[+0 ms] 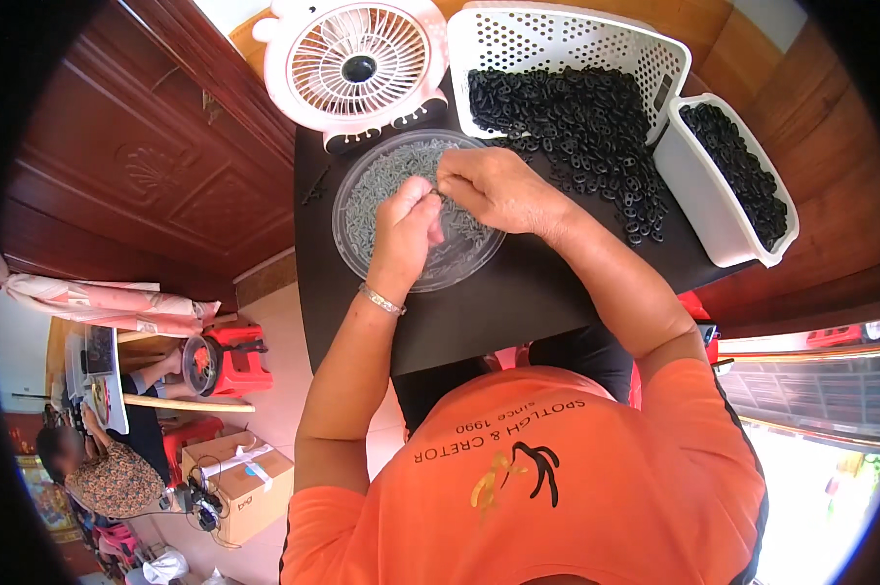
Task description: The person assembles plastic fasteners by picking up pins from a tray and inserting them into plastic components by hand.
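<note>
Over a round clear tub (pixel 339 226) my two hands meet, fingertips almost touching. Small grey, rod-like pieces (pixel 377 190) fill the tub. My left hand (pixel 411 224) is closed in a pinch, a patterned bracelet (pixel 381 299) round its wrist. From the right, my right hand (pixel 503 190) pinches at the same spot, its fingers curled. Between the fingertips shows a tiny dark bit, mostly hidden, whose kind I cannot make out. Right of the tub, black oval pieces with holes (pixel 596 146) are heaped, spilling onto the dark table (pixel 362 327).
A white perforated basket (pixel 576 34) lies tipped behind the black heap. Beside it stands a white bin (pixel 703 200) with more black pieces. A pink-and-white fan (pixel 359 68) is at the back left. Across the room, another person (pixel 109 468) sits near a cardboard box (pixel 240 487) and red stool (pixel 240 361).
</note>
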{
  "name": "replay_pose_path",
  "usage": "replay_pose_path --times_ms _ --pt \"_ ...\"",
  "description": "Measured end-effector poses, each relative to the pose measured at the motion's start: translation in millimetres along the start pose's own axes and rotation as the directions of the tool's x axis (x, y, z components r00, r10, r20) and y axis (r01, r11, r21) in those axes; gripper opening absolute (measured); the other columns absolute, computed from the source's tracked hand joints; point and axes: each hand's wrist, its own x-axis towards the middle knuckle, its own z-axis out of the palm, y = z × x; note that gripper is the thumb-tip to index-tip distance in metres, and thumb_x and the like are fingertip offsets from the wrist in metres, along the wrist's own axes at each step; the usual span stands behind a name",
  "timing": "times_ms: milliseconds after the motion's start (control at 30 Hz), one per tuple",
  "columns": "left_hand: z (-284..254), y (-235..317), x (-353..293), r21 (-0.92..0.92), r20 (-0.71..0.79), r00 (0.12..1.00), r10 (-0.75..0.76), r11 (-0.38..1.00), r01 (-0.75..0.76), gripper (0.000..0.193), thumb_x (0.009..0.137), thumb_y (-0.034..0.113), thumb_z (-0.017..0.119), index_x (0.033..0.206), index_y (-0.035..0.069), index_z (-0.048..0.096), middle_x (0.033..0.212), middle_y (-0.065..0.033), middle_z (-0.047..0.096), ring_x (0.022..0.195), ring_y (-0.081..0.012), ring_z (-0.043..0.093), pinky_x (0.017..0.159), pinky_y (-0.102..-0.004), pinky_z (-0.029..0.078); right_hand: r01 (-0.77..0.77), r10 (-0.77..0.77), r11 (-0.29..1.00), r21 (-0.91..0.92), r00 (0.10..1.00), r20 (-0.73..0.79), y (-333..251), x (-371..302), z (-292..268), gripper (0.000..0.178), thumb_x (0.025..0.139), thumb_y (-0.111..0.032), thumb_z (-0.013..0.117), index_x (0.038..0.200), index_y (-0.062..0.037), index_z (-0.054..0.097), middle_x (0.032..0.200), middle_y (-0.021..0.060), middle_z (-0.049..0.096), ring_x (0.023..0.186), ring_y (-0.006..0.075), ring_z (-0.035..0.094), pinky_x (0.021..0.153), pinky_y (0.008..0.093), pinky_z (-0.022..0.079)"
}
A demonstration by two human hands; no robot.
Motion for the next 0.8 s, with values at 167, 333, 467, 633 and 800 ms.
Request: replay_pose_path --times_ms 167,333,467,633,800 --pt "0.6 -5.8 1.0 -0.067 0.012 0.999 -0.032 0.997 0.033 0.014 0.087 0.013 0.049 0.078 0.002 0.051 0.058 -0.0005 0.049 0.048 -0.0079 0.047 0.045 -0.0222 0.037 0.026 -0.026 0.999 0.047 1.000 -0.009 0.3 -0.9 0.8 0.010 0.083 -0.011 0.054 0.079 -0.0025 0.052 0.069 0.0151 0.053 0.064 0.0346 0.053 0.058 0.0382 0.043" --pt "-0.6 -6.6 0.3 -0.020 0.019 1.000 0.012 1.000 -0.012 0.015 0.087 0.015 0.049 0.079 0.003 0.051 0.058 -0.0005 0.048 0.048 -0.0081 0.047 0.044 -0.0221 0.036 -0.011 0.010 0.998 0.067 1.000 0.015 1.4 0.1 2.4 0.014 0.084 -0.015 0.055 0.079 -0.0021 0.053 0.070 0.0150 0.056 0.064 0.0318 0.055 0.059 0.0382 0.044" --pt "-0.1 -3.7 4.3 -0.104 -0.023 0.999 -0.025 0.994 0.022 0.015 0.087 0.014 0.048 0.075 0.005 0.048 0.059 -0.0002 0.045 0.048 -0.0104 0.047 0.045 -0.0225 0.037 -0.196 0.193 0.889 0.413 0.980 0.049 15.6 -0.5 11.1 0.018 0.091 -0.018 0.052 0.086 -0.0017 0.058 0.070 0.0052 0.059 0.064 0.0124 0.054 0.062 0.0282 0.046" --pt "-6.7 -5.9 5.4 -0.190 -0.073 0.996 -0.046 0.981 0.031 0.015 0.087 0.013 0.049 0.076 0.004 0.050 0.059 -0.0009 0.046 0.048 -0.0110 0.048 0.045 -0.0228 0.038 -0.293 0.307 0.840 0.457 0.951 0.045 11.6 3.1 1.1 0.023 0.093 -0.021 0.051 0.092 0.0000 0.061 0.074 0.0013 0.058 0.069 0.0078 0.052 0.067 0.0235 0.045" --pt "-7.8 -5.5 7.3 -0.188 -0.084 0.995 -0.058 0.981 0.042 0.014 0.087 0.012 0.049 0.076 0.004 0.050 0.059 -0.0014 0.047 0.048 -0.0110 0.048 0.044 -0.0222 0.037 -0.316 0.321 0.817 0.483 0.944 0.074 10.5 2.8 3.2 0.020 0.092 -0.019 0.054 0.093 -0.0004 0.061 0.076 0.0010 0.058 0.074 0.0062 0.052 0.069 0.0223 0.044"
